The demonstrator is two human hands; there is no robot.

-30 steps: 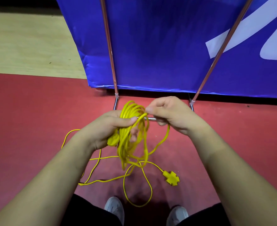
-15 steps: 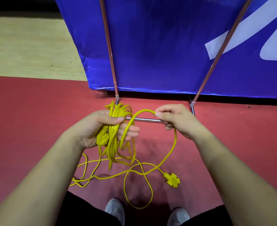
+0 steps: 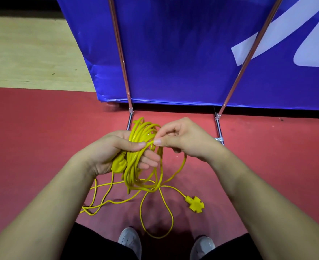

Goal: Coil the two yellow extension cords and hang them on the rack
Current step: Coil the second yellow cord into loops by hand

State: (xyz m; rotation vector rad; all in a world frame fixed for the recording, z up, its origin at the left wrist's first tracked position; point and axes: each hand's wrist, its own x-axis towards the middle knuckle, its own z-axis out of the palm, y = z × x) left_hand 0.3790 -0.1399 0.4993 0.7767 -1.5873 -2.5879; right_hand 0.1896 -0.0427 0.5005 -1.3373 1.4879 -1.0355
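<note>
A yellow extension cord [image 3: 136, 171] hangs as a bundle of several loops from my left hand [image 3: 109, 152], which grips the coil together with its yellow plug [image 3: 118, 165]. My right hand [image 3: 183, 139] pinches a strand of the same cord and holds it against the top of the coil, next to my left thumb. Loose cord trails over the red floor to a cross-shaped yellow socket [image 3: 194, 204]. The rack's two thin poles [image 3: 121, 53] rise just beyond my hands; its top is out of view. I cannot make out a second cord apart from this one.
A blue banner [image 3: 183, 53] stands right behind the rack poles. The rack's metal feet [image 3: 219, 132] rest on the red floor [image 3: 32, 137]. Pale wooden flooring [image 3: 32, 49] lies at the far left. My two grey shoes [image 3: 130, 241] are below the loose loops.
My right hand has swung back left from an arm's spread and laid a new loop onto the coil in my left hand. The trailing cord on the floor has shortened.
</note>
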